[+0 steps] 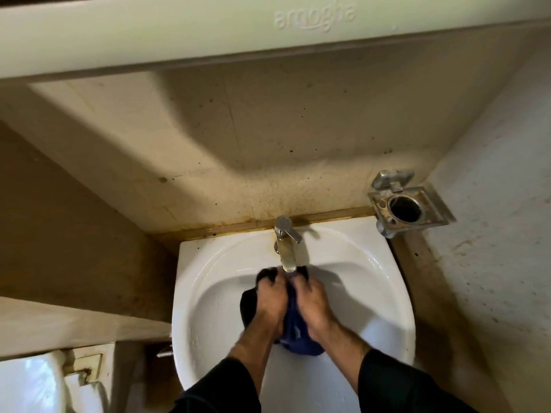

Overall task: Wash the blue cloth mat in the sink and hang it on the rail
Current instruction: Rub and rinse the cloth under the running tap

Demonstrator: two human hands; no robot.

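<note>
Both my hands, left and right, grip bunched mat in sink; long axis runs near-far, far end under tap.

Above, a pale cabinet underside with raised lettering, seen upside down. Behind, a stained beige wall with dark specks. At right, a tarnished metal holder fixed to the wall, round hole in its square plate. At lower left, a white toilet tank beside a small metal pipe.
</note>
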